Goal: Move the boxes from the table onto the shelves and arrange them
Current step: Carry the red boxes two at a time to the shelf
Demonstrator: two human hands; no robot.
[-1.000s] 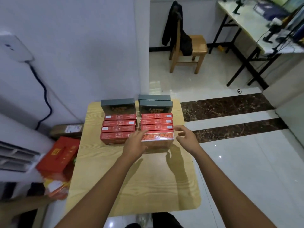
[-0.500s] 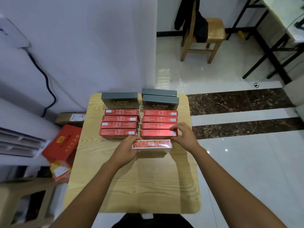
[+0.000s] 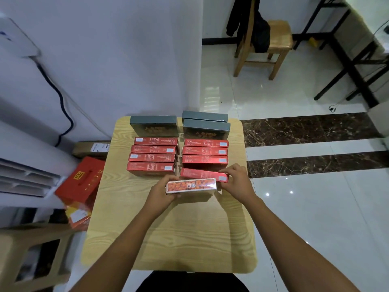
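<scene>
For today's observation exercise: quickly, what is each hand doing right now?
Left hand: grips the picture-front box, left end.
Right hand: grips the tilted red box, right end.

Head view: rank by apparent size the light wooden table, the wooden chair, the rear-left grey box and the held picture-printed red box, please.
1. light wooden table
2. wooden chair
3. rear-left grey box and picture-printed red box: alike; the red one is nearer, so unranked.

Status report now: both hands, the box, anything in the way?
Left hand, right hand: both gripping the printed box by its ends. Tilted red box close behind it. Shelves not in view.
</scene>
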